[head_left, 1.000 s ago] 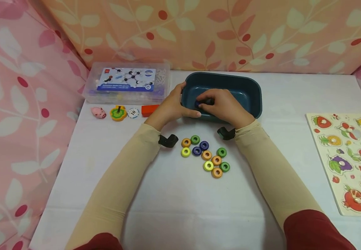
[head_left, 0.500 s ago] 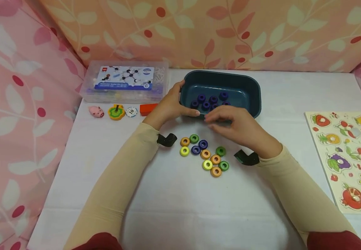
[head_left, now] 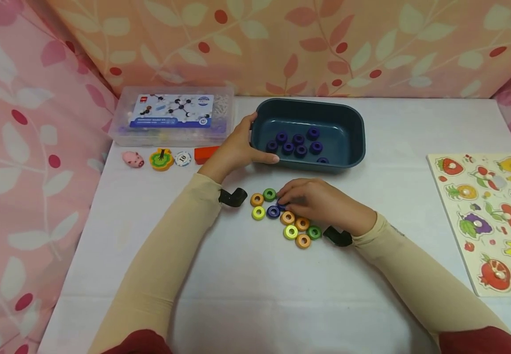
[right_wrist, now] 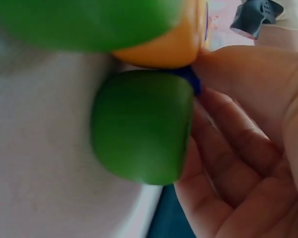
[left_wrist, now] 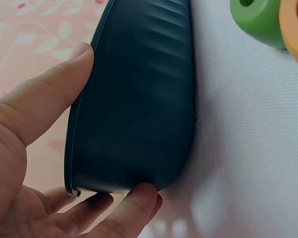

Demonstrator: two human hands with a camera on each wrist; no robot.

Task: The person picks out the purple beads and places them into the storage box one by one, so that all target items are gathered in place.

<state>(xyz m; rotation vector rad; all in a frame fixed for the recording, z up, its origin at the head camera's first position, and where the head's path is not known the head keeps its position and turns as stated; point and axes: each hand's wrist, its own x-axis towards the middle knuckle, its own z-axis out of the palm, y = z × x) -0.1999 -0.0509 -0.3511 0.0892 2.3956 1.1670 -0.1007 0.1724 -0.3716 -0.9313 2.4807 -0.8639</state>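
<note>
My left hand grips the left end of a dark teal plastic bin, its thumb along the near side and its other fingers around the end wall. Several purple-blue rings lie inside the bin. In front of it, my right hand pinches a dark blue ring among the loose rings on the table. A second blue ring lies beside it. The right wrist view shows a green ring close by the fingers, largely covering the pinched blue ring.
Orange rings, yellow rings and green rings lie around the right hand. A clear kit box stands back left, with a pig figure, tree piece, chip and red block before it. A fruit puzzle board lies right.
My right hand has left a purple-blue ring in the bin, come back toward me and reached a dark blue ring on the table. My left hand has stayed on the bin.
</note>
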